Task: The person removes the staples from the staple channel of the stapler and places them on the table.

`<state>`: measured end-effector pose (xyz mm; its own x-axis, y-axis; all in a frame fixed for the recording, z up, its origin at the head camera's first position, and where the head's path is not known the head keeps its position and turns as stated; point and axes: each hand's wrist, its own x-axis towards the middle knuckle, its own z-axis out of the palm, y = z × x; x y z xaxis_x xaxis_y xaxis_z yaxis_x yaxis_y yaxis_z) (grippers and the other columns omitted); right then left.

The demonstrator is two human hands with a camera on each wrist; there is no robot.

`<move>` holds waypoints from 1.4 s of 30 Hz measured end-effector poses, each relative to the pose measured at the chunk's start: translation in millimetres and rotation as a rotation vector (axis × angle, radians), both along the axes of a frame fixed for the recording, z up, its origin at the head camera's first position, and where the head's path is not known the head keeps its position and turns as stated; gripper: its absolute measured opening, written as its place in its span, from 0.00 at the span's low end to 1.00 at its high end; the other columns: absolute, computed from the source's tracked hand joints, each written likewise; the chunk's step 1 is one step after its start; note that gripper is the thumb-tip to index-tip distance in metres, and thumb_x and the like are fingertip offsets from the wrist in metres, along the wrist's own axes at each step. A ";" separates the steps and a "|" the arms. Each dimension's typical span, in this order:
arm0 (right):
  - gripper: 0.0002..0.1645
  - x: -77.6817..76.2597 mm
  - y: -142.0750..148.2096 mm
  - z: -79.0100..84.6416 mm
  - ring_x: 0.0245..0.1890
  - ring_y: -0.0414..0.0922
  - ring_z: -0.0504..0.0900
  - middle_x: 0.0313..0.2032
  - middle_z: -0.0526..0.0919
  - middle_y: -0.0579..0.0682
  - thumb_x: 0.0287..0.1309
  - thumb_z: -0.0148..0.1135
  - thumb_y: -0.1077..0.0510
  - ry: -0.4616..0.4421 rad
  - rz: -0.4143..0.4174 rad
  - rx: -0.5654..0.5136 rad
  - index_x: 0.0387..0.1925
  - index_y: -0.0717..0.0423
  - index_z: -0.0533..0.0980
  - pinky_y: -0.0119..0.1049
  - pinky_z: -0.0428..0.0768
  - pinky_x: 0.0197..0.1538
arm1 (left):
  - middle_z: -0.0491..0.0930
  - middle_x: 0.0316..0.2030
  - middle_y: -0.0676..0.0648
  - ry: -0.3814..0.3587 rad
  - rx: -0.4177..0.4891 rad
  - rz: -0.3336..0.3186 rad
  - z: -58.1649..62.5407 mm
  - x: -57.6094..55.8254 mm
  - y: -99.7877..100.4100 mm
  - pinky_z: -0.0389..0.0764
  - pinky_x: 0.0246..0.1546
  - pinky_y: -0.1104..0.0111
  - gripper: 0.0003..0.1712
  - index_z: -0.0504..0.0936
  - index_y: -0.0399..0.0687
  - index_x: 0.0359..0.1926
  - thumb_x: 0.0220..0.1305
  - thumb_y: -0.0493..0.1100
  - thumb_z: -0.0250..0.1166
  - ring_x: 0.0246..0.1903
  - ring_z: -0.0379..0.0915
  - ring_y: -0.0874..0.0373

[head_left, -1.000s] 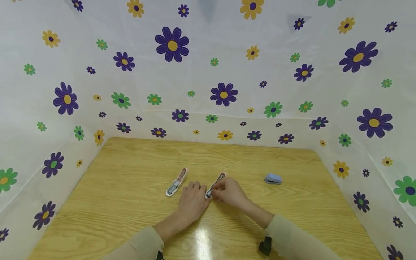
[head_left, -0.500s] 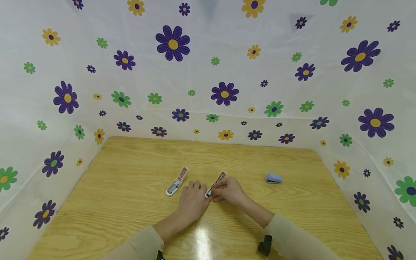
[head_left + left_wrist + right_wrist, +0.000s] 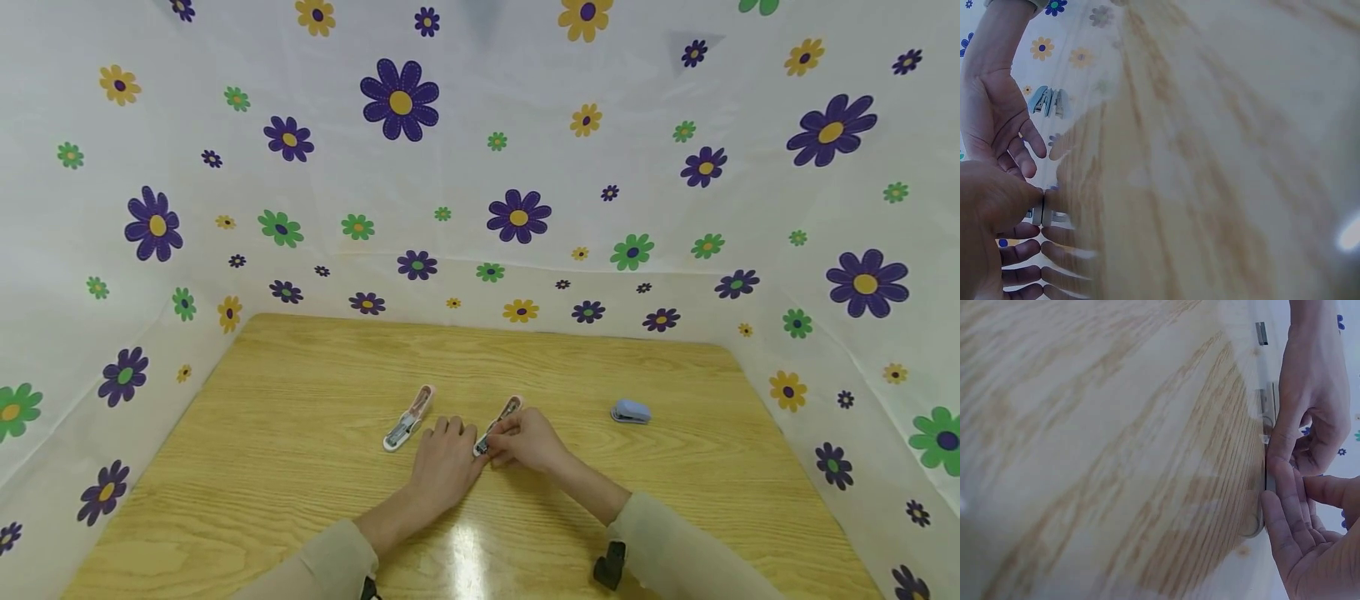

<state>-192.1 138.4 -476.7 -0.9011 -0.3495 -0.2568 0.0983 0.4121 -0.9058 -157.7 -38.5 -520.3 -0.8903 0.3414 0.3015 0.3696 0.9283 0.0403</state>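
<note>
1. While both hands crowd one spot below the frame's centre, the thing being worked on, a slim pink-and-white plastic stapler opened out lengthwise (image 3: pixel 512 407), lies slantwise on the yellow wood-grain table (image 3: pixel 285 500). Near end points lower left, partly covered by fingers.
2. Left hand (image 3: pixel 447 463): thumb and forefinger sit either side of the stapler's near end and look to grip it. Other fingers extended, resting on the table.
3. Right hand (image 3: pixel 530 443): thumb and fingertips drawn together, pinching at the stapler's silver metal channel (image 3: pixel 482 447). Can't tell if a small loose piece sits between them; wrist views don't show it.
4. Second pink-and-white stapler with a silver metal tray (image 3: pixel 408 418), left of centre: also opened out, apart from the left hand, untouched. Compact pale blue plastic stapler (image 3: pixel 631 412), right side of frame: closed up, well apart from both hands.
5. Step in hand, my read: close fingertip work on the channel. Left braces, right does the fine part.
6. Next move, my judgement: needs a steady left hold and a small, controlled right-hand motion along the channel. Main risk: body skidding on the smooth tabletop.
</note>
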 end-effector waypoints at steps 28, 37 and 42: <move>0.15 25.1 36.5 2.2 0.28 0.40 0.90 0.35 0.92 0.58 0.70 0.66 0.60 -0.138 -0.007 -0.053 0.46 0.73 0.83 0.38 0.90 0.37 | 0.80 0.36 0.46 -0.048 0.022 0.002 0.9 -0.3 0.1 0.79 0.36 0.60 0.23 0.81 0.48 0.39 0.67 0.63 0.71 0.38 0.75 0.52; 0.12 40.5 23.8 -8.0 0.26 0.39 0.91 0.31 0.92 0.52 0.69 0.67 0.58 -0.229 0.035 -0.030 0.43 0.66 0.85 0.34 0.88 0.31 | 0.80 0.36 0.46 -0.055 0.025 0.005 1.2 0.0 0.0 0.79 0.37 0.60 0.23 0.81 0.48 0.39 0.68 0.63 0.70 0.38 0.75 0.52; 0.12 43.9 20.5 -10.6 0.24 0.38 0.90 0.28 0.92 0.50 0.68 0.68 0.58 -0.255 0.046 -0.048 0.41 0.67 0.85 0.31 0.87 0.29 | 0.80 0.36 0.47 -0.042 0.015 -0.001 1.5 -0.1 -0.7 0.79 0.36 0.60 0.22 0.80 0.49 0.38 0.68 0.63 0.70 0.38 0.75 0.52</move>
